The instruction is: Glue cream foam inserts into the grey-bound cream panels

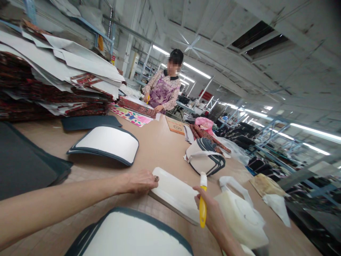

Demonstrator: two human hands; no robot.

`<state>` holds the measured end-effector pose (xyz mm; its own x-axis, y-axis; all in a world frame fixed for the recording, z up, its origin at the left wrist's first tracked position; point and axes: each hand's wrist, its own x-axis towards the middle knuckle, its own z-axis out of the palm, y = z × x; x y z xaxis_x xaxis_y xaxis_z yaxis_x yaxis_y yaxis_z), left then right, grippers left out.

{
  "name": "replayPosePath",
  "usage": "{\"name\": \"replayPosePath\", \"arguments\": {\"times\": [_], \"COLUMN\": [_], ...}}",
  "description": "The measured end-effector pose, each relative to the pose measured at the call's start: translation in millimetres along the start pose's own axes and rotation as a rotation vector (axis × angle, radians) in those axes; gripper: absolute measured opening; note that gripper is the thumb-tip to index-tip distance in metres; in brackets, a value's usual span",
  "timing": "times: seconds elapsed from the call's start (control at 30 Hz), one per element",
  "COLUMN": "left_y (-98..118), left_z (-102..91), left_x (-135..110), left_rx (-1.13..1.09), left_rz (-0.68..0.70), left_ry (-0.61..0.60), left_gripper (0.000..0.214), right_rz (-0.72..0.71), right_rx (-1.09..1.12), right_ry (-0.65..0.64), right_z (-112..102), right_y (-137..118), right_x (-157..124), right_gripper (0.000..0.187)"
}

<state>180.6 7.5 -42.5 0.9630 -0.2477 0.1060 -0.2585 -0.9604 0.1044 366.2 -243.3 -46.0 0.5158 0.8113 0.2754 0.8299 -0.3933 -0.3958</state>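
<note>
A cream-white rectangular stack of panels (177, 192) with rounded corners lies across the table in front of me. My left hand (144, 181) has its fingers curled closed at the stack's left end; a ring shows on one finger. A brush with a yellow handle (203, 209) and a whitened tip is gripped in my right hand (211, 208), tip upward. The fingers of that hand also touch the stack's right end. Nearest to me lies a white panel with a dark border (133, 234), on top of similar dark pieces. A curved dark-edged white panel (106, 144) rests beyond my left arm.
Fanned dark-edged panels (205, 158) stand beyond my right hand, and a whitish container with a handle (243, 213) is beside it. Tall piles of patterned sheets (53, 78) and dark sheets (26, 160) fill the left. A co-worker (165, 87) stands across the table (157, 142).
</note>
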Motion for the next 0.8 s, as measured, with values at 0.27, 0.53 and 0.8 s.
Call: {"name": "replayPosePath", "arguments": {"times": [0.27,0.53,0.8], "left_y": [-22.7,-29.2,-31.4], "left_z": [17.7,14.9,9.0], "left_x": [1.3,-0.5,-5.4], "left_rx": [-0.226,-0.409,-0.487], "left_rz": [-0.021,-0.053,-0.096], "left_ry": [0.128,0.193,0.189], "left_gripper": [0.018,0.021,0.017], "right_rz": [-0.263,-0.359,-0.001], "right_rx": [-0.145,-0.477,-0.019], "right_ry": [0.062,0.1,0.183], "right_z": [7.6,4.0,-5.7], "right_y": [3.1,43.9,45.2], "right_x": [-2.2,-20.2,-6.2], "right_gripper": [0.038,0.066,0.049]}}
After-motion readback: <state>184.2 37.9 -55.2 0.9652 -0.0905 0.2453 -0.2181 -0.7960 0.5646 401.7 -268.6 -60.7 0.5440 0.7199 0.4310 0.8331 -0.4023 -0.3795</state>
